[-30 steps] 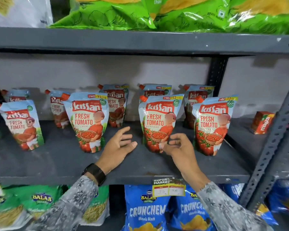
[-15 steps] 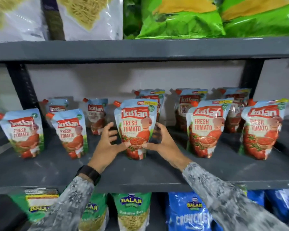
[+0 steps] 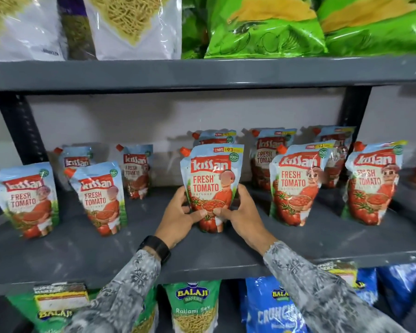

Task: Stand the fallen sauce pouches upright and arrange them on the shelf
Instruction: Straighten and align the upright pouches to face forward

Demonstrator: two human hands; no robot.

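Gripping upright ketchup pouch point(image 3: 211, 186): left hand point(image 3: 178, 216), right hand point(image 3: 241, 216).

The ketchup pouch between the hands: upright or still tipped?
Upright. The ketchup pouch stands on its base on the shelf, spout cap at top, label reading level, with the left hand and right hand gripping its lower sides.
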